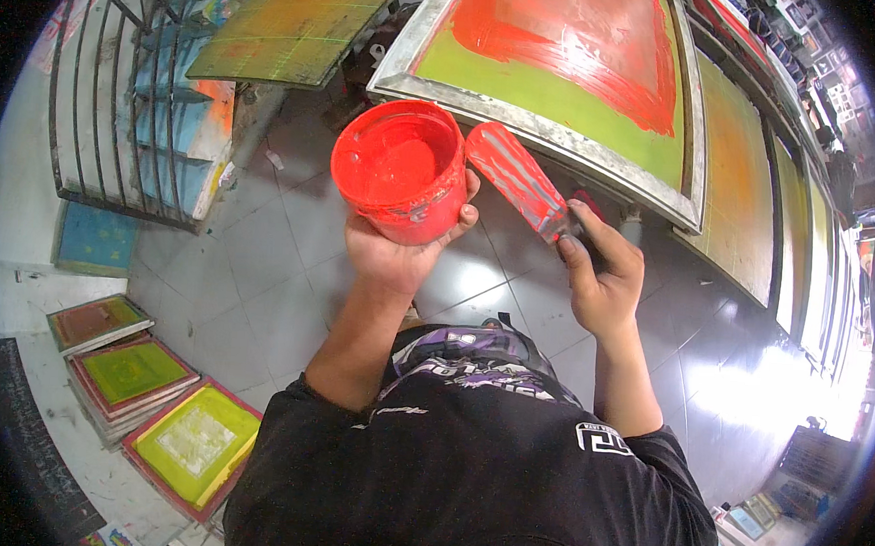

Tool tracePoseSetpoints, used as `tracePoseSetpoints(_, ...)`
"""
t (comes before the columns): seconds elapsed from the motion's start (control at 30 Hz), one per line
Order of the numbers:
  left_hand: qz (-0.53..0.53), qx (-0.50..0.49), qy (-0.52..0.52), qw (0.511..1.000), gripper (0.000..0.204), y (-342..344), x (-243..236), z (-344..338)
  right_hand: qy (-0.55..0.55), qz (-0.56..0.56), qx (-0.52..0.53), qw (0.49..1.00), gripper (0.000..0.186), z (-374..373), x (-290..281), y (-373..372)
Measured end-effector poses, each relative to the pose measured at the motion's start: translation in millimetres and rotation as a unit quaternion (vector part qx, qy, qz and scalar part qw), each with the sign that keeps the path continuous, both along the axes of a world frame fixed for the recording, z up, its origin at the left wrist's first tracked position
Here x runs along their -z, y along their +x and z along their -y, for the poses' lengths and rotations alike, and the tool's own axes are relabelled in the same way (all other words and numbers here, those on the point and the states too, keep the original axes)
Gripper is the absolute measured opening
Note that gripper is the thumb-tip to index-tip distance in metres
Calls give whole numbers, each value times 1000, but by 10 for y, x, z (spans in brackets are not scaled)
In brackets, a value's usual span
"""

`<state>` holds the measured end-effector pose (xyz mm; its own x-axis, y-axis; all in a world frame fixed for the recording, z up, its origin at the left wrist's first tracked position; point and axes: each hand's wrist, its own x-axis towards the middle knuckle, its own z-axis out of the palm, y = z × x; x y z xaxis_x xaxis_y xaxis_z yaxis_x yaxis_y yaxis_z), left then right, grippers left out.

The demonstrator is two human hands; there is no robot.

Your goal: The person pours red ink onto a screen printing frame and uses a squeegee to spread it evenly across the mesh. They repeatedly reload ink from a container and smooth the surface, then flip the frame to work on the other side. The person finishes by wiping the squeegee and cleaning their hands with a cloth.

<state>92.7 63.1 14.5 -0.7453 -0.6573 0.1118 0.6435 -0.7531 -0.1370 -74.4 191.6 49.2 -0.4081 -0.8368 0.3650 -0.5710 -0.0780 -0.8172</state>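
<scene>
My left hand (399,257) is wrapped round the lower part of a red tub (425,212), tilted so its inside shows. Bright red ink coats the tub's walls and lies in it. Just right of the rim, my right hand (606,271) grips the dark handle end of an ink spatula (515,177). Streaks of red ink cover its flat metal blade, whose tip is close beside the tub. Beyond both hands stands a framed printing screen (579,154) with a pale metal frame and green mesh. A thick smear of red ink spreads over the far part of the mesh.
More screens (735,179) line the long bench to the right. An orange-green board (292,28) sticks out at the far left, near a black metal rack (122,113). Several small framed screens (196,445) are stacked low at left. Grey floor tiles (262,256) lie below.
</scene>
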Motion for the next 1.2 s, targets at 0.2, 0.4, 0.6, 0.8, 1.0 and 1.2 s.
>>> tracePoseSetpoints(0.2,-40,3,2,999,69,25,35,39,-16,-48,16,999,33,26,-102,96)
tracePoseSetpoints(0.4,-18,-6,-12,1000,67,6,78,32,-43,-87,16,995,34,26,-128,87)
tracePoseSetpoints(0.6,-1,3,3,1000,66,-29,109,-25,-22,-104,34,994,34,-46,-162,110)
tracePoseSetpoints(0.8,49,-33,8,998,62,-8,117,-111,-12,-111,49,993,35,-159,-150,163)
tracePoseSetpoints(1.0,-16,-61,11,998,68,36,143,-157,-17,-119,47,992,37,-218,-72,254)
tracePoseSetpoints(1.2,60,-80,12,995,63,86,132,-212,-16,-133,56,989,38,-292,-57,310)
